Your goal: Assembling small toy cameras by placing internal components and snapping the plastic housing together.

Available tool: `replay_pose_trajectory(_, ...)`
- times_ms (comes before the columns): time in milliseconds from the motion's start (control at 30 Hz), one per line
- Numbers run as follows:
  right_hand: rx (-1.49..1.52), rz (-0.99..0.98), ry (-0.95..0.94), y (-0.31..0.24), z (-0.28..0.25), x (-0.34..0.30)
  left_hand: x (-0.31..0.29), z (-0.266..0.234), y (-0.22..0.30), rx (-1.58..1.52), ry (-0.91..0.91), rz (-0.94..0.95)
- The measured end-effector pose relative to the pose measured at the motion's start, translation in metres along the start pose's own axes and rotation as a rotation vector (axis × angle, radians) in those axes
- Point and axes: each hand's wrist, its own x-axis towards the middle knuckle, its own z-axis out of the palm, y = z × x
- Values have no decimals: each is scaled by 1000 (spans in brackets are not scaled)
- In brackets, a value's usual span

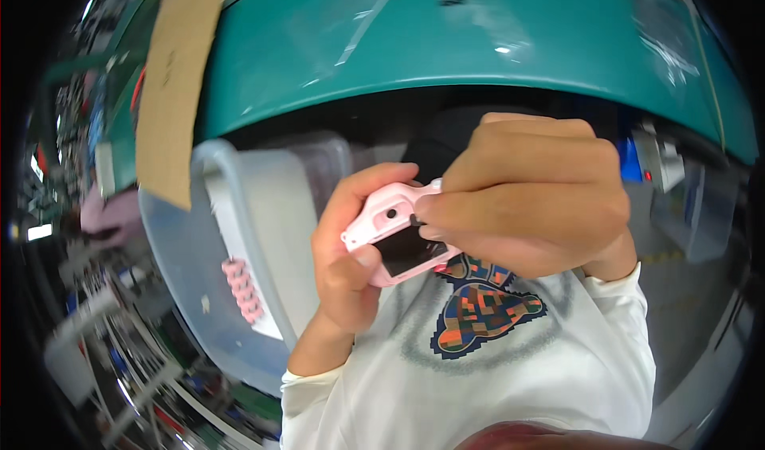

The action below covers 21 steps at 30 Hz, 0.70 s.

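Nearest, the curled right hand [542, 195], its pinch hard to make out, overlaps the pink, rounded plastic camera [405, 247], which the left hand [339, 255], clasped round one end, should steady

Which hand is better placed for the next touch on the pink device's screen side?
Likely the right hand: its fingertips are near the dark screen's upper right corner, while the left hand holds the pink device by its left end.

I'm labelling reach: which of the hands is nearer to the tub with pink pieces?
Left. The left hand, holding the pink camera, is just right of the tub; the right hand is farther right, at the camera's right end.
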Motion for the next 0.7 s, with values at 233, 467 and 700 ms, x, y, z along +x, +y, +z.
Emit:
replay_pose_trajectory(233, -271, 66, -44, -10, -69, -37, 30, 64, -20, 132, -215, -87)
replay_pose_trajectory(467, -348, 93, -39, -19, -89, -52, 36, 84, -29, 300, -267, -35)
replay_pose_trajectory(700, -424, 66, 26, -25, -83, -50, 37, 83, -31, 335, -294, 67)
